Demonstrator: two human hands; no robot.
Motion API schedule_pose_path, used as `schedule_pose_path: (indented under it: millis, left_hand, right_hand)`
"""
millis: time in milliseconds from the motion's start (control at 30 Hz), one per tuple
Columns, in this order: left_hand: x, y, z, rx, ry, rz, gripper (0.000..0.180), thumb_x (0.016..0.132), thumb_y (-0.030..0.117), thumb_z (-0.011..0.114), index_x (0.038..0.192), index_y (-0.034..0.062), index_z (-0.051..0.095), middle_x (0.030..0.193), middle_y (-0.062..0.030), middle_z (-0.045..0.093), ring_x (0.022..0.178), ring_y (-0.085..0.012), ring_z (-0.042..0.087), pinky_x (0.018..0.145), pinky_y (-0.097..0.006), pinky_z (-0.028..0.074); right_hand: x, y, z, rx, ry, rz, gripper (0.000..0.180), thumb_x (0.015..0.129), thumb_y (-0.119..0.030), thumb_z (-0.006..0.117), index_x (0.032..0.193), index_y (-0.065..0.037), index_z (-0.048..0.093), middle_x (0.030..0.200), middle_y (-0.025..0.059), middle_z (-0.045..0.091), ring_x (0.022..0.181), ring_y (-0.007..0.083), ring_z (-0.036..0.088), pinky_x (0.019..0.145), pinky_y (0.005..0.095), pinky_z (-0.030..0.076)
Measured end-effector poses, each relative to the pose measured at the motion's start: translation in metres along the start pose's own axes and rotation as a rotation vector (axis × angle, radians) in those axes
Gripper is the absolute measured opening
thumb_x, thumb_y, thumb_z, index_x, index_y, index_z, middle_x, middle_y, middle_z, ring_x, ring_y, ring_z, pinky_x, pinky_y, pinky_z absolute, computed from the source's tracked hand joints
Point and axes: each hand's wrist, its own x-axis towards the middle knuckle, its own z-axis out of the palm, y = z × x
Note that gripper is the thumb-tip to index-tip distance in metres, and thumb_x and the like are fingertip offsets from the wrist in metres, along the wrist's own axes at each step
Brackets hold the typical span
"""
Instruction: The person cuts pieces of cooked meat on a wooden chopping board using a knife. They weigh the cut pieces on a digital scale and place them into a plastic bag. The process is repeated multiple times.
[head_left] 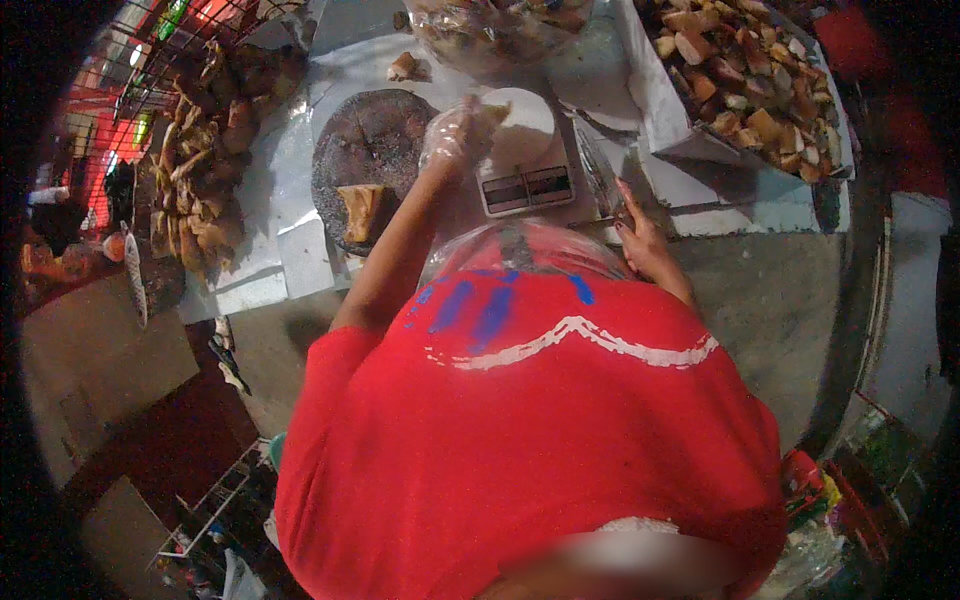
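Note:
My left hand (pixel 452 140), in a clear plastic glove, reaches over the round dark chopping block (pixel 395 130) to the scale. Its fingers are closed on a small tan piece of meat (pixel 495 115) at the edge of the scale's round white plate (pixel 525 135); motion blurs the fingertips. On the block lies a larger yellowish-brown piece of meat (pixel 360 212). My bare right hand (pixel 648 240) is at the table's near edge, right of the scale, forefinger stretched forward and thumb apart. Beside its fingers lies a shiny, narrow, blade-like strip (pixel 597 170).
A white box (pixel 655 110) of browned chunks stands at the far right. Beyond the scale is a clear bag (pixel 500 35) of food pieces. Heaped meat pieces (pixel 200 150) lie at left, near a wire grid (pixel 110 75). A small chunk (pixel 402 67) sits behind the block.

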Motion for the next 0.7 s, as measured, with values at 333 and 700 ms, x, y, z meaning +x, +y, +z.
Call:
schedule_pose_path:
  millis: [333, 700]
  left_hand:
    - [-0.016, 0.015, 0.010, -0.029, 0.307, 0.073, 0.075, 0.065, 0.032, 0.078, 0.129, 0.0100, 0.045, 0.113, -0.0200, 0.057, 0.099, -0.0377, 0.058, 0.084, -0.043, 0.047]
    - [-0.147, -0.066, -0.029, -0.704, 0.662, -0.200, 0.066, 0.070, 0.019, 0.077, 0.125, 0.0044, 0.043, 0.108, -0.0088, 0.058, 0.100, -0.0218, 0.056, 0.088, -0.032, 0.047]
  right_hand:
    - [0.027, -0.012, -0.019, -0.349, -0.019, -0.169, 0.071, 0.085, -0.006, 0.050, 0.144, -0.034, 0.024, 0.098, 0.0185, 0.064, 0.069, 0.0273, 0.062, 0.068, 0.0385, 0.049]
    - [0.065, -0.016, -0.024, -0.599, 0.124, -0.646, 0.073, 0.082, 0.000, 0.049, 0.144, -0.030, 0.026, 0.135, 0.0180, 0.045, 0.097, 0.0346, 0.062, 0.081, 0.0384, 0.049]
